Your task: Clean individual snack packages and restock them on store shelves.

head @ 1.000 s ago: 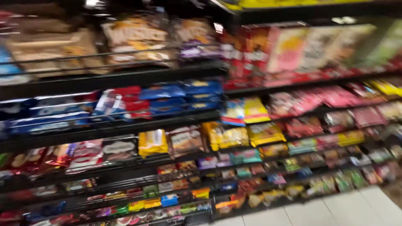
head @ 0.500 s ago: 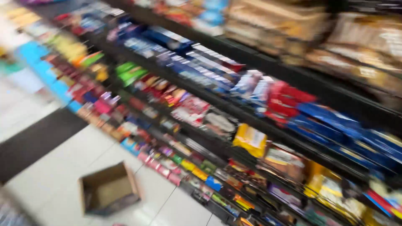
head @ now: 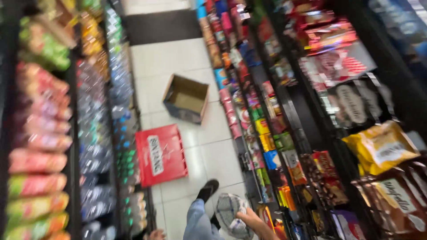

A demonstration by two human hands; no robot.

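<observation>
Right hand: low in the view, fingers curled round a crumpled grey-and-white patterned cloth bundle, gripping it from the right side.
Left hand: only a sliver at the bottom edge; open or closed cannot be told.
Bundle position: held over the pale tiled floor, just beside the lowest right-hand shelves, above a blue-jeaned leg and black shoe.
Aisle ahead: flat red plastic crate lying near the left-hand shelf of bottles; open brown cardboard box farther on, mid-aisle, well apart from the crate.
Trip risk: crate close to the shoe, likely to catch a foot on a step taken without looking down; box next in line, narrowing the passage.
Snag risk: loose cloth hanging near small bright snack packets on the right shelves; likely to brush packets off the edge on a swing inward.
Grip risk: bundle held by one hand only, soft and uneven; could slip or unfold onto the floor.
View: blurred, so fine detail of the cloth unclear.
</observation>
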